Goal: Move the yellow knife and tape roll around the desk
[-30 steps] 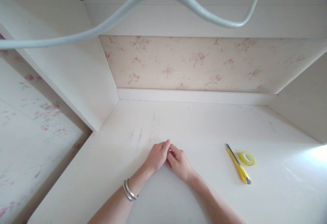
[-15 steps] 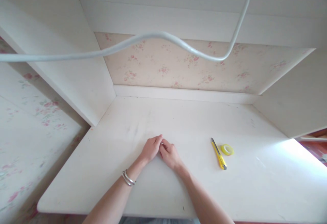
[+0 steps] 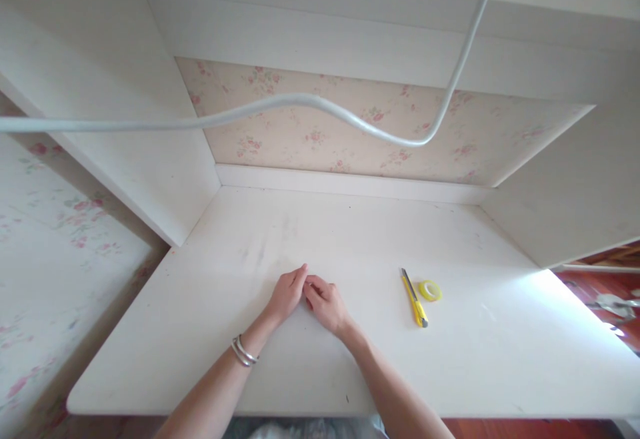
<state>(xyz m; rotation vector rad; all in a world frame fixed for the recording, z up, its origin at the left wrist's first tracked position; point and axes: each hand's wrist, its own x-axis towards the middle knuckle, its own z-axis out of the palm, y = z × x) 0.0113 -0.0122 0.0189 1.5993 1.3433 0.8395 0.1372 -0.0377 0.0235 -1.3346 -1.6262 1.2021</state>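
My left hand (image 3: pixel 288 292) and my right hand (image 3: pixel 326 303) rest together on the white desk (image 3: pixel 200 332), touching at the fingertips. Both hands are closed, with the fingers curled inward and partly hidden; no object shows in either. Two silver bangles (image 3: pixel 245 351) circle my left wrist. To the right of my right hand, apart from it, lies a yellow utility knife (image 3: pixel 415 300) with its dark blade end pointing away from me. Just beside the knife, on its right, a roll of yellow tape (image 3: pixel 424 284) lies flat.
A pale cable (image 3: pixel 310 100) crosses the view above the desk, close to the camera. White side panels (image 3: pixel 150 152) and a flowered back wall (image 3: pixel 315 132) enclose the desk's far side. Past the right edge, a reddish floor (image 3: pixel 590 285) shows.
The view has shifted slightly, so the knife, tape and hands appear a little further left and more floor shows at right. My hands stay together in the same place on the desk.
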